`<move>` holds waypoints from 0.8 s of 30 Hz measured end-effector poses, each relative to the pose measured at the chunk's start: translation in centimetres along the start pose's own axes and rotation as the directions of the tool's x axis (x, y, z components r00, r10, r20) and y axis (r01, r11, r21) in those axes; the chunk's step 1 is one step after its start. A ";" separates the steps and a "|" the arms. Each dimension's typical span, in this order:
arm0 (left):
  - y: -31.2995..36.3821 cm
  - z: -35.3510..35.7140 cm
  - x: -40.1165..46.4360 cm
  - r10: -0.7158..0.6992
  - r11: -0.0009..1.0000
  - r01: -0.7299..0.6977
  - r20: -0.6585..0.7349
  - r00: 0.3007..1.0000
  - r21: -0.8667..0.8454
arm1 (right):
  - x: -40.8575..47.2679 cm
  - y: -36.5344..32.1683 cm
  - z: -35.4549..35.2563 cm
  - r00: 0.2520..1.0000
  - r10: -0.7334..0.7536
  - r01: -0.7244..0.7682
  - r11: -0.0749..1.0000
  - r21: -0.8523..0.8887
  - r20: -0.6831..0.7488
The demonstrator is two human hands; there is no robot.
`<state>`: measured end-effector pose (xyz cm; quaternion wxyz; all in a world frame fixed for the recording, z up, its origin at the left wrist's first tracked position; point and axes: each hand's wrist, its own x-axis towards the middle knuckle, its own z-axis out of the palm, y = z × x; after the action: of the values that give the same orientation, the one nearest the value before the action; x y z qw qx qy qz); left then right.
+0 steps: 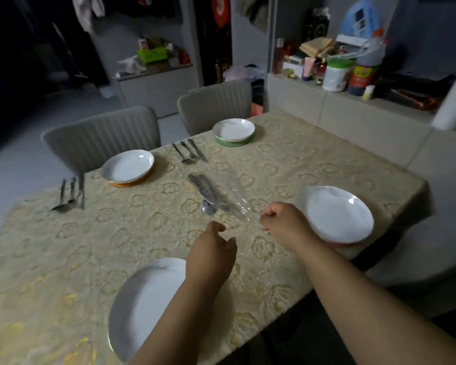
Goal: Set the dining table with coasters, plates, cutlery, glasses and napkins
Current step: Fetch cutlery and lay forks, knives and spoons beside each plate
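Head view: looking down over a dining table (132, 233) covered with a beige flowered cloth.
Left hand (212, 250): above the cloth near the table's middle, fingers curled in loosely; whether it holds anything cannot be told.
Right hand (282, 219): just left of the right plate, fingers curled into a fist; a thin, small thing seems to show under the knuckles, too blurred to name, so its grip cannot be told.
Near plate (142, 304): white, at the front edge, partly hidden by the left forearm.
Right plate (338, 214): white, at the right edge, on a reddish coaster that barely shows beneath it.
Far-left plate (128, 165): white, on an orange coaster (132, 182).
Far plate (234, 129): white, on a green coaster (234, 142).
Loose cutlery (207, 193): a bundle of silver pieces lying in the middle of the table, beside a clear plastic wrapper (234, 196), just beyond both hands.
Left cutlery set (71, 193): three pieces side by side, left of the far-left plate.
Far cutlery set (190, 151): three pieces side by side, between the two far plates.
Chairs (103, 135): two grey padded ones at the far side.
Shelves (334, 75): cluttered with bottles and boxes, against the wall behind.
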<state>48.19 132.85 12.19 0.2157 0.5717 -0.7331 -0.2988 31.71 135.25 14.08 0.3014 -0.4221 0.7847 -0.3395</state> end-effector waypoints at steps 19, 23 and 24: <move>-2.5 6.0 7.5 -0.468 0.883 0.464 -0.154 0.870 -0.069 | 17.7 0.1 12.7 0.891 -0.359 0.454 0.694 -0.559 0.277; -3.0 6.1 8.6 -0.548 0.822 0.501 -0.139 0.825 -0.268 | 17.1 0.1 11.6 0.869 -0.420 0.494 0.698 -0.518 0.263; -3.1 6.1 9.0 -0.579 0.783 0.507 -0.125 0.805 -0.360 | 16.5 0.2 11.2 0.863 -0.444 0.502 0.714 -0.488 0.240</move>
<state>44.10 124.84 5.40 0.2892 0.7489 -0.4498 -0.3914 32.54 117.87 4.27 0.1152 -0.6928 0.6959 -0.1500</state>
